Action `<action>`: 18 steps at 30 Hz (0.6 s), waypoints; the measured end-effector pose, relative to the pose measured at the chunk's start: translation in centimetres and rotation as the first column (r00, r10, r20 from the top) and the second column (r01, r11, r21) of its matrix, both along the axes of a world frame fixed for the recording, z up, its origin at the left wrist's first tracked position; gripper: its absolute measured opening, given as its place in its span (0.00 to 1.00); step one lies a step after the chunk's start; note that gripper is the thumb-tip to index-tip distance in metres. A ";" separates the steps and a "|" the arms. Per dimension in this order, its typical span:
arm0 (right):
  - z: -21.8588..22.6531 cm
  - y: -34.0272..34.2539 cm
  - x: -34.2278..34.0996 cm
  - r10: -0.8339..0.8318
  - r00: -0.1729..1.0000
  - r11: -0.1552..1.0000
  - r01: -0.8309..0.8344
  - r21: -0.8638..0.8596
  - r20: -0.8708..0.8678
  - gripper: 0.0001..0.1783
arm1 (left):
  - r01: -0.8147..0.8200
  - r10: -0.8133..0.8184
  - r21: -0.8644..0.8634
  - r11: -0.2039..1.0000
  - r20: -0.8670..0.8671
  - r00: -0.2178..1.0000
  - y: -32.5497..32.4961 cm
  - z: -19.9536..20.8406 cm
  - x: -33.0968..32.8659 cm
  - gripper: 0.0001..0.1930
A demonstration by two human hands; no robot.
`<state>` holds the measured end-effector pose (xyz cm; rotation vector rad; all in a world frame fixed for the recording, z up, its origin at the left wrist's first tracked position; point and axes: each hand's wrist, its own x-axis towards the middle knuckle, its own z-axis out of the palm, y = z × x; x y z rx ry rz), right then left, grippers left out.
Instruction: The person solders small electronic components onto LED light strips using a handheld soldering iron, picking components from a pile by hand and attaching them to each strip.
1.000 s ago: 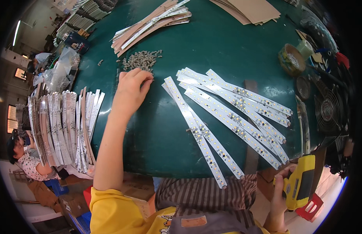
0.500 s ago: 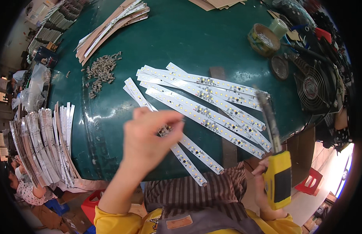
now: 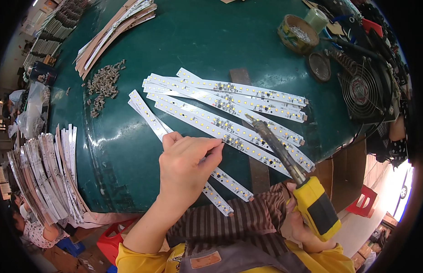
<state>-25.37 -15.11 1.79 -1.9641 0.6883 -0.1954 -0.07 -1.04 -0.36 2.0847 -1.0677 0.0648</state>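
My left hand (image 3: 186, 168) is closed in a pinch, its fingertips at the middle of the nearest white LED strip (image 3: 193, 121). Whatever sits between finger and thumb is too small to make out. Several such strips lie fanned and overlapping on the green table. Two more crossed LED strips (image 3: 239, 189) pass beneath my left hand, partly hidden by it. Gripped by its yellow and black handle, a soldering iron (image 3: 317, 209) is in my right hand (image 3: 305, 233). Its long metal barrel slants up and left over the fanned strips, the tip above their middle.
Small metal parts (image 3: 104, 84) lie heaped at the left. Bundled strips (image 3: 113, 32) rest far left, and more strips (image 3: 47, 173) stack near left. At the right are a round tub (image 3: 288, 38) of small bits, a shallow round tin (image 3: 319, 68) and a fan (image 3: 361, 96).
The soldering iron has swung left and down from upright, its tip now over the strips. My left hand has moved slightly right, its pinch reaching the nearest strip. The whole view has shifted a little.
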 end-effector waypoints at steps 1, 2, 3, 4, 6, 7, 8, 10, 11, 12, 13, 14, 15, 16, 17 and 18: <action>-0.4 0.0 0.0 0.000 1.000 1.000 0.000 0.001 0.000 0.22 | 0.000 0.000 0.001 1.000 0.000 1.000 0.0 0.0 -0.1 0.07; -0.9 -0.1 0.1 0.017 0.997 0.998 -0.012 -0.065 0.079 0.20 | -0.007 0.007 -0.004 1.000 0.019 1.000 -0.1 0.0 -0.2 0.08; -1.1 -0.2 0.2 0.040 0.987 0.991 -0.020 -0.131 0.155 0.19 | -0.014 0.014 -0.010 1.000 0.037 0.999 -0.1 -0.1 -0.4 0.08; -0.9 -0.2 0.6 0.042 0.987 0.991 -0.022 -0.130 0.154 0.19 | -0.016 0.016 -0.009 1.000 0.036 0.999 -0.1 -0.1 -0.6 0.08; 0.2 -0.3 1.7 0.086 0.996 0.960 -0.080 -0.269 0.008 0.16 | -0.075 0.071 0.054 0.996 0.077 0.995 -0.2 -0.1 -1.1 0.08; 0.6 -0.5 2.3 0.091 0.996 0.959 -0.085 -0.270 0.008 0.16 | -0.080 0.076 0.053 0.995 0.076 0.994 -0.2 -0.1 -1.3 0.08; 0.9 -0.8 2.8 0.098 0.994 0.962 -0.082 -0.260 0.048 0.13 | -0.110 0.106 0.042 0.993 0.081 0.991 -0.1 -0.3 -1.5 0.08; 1.0 -0.7 3.2 0.107 0.990 0.965 -0.083 -0.250 0.087 0.12 | -0.143 0.140 0.029 0.989 0.083 0.987 0.0 -0.5 -1.6 0.07; 0.9 -0.6 3.2 0.106 0.990 0.956 -0.076 -0.282 0.091 0.13 | -0.152 0.149 0.024 0.988 0.080 0.986 0.0 -0.6 -1.6 0.07; 0.7 -0.5 3.3 0.105 0.990 0.947 -0.070 -0.313 0.096 0.13 | -0.161 0.159 0.018 0.987 0.078 0.984 0.1 -0.7 -1.6 0.07; 0.5 -0.5 3.2 0.108 0.990 0.947 -0.074 -0.314 0.095 0.13 | -0.165 0.163 0.017 0.986 0.076 0.984 0.1 -0.7 -1.6 0.07; 0.2 -0.6 3.1 0.122 0.984 0.942 -0.074 -0.327 0.130 0.12 | -0.165 0.163 0.017 0.986 0.071 0.984 0.1 -0.7 -1.5 0.08; -0.1 -0.7 3.1 0.137 0.977 0.938 -0.074 -0.339 0.166 0.12 | -0.165 0.164 0.017 0.986 0.067 0.984 0.1 -0.7 -1.5 0.08; -0.3 -0.6 2.9 0.140 0.976 0.937 -0.076 -0.340 0.165 0.12 | -0.168 0.166 0.016 0.986 0.066 0.984 0.0 -0.8 -1.5 0.08; -0.5 -0.5 2.6 0.108 0.980 0.945 -0.049 -0.322 0.167 0.11 | -0.175 0.174 0.012 0.985 0.052 0.983 0.0 -0.8 -1.6 0.08; -0.7 -0.4 2.4 0.076 0.983 0.953 -0.022 -0.304 0.168 0.11 | -0.182 0.182 0.009 0.983 0.037 0.983 -0.1 -0.9 -1.6 0.08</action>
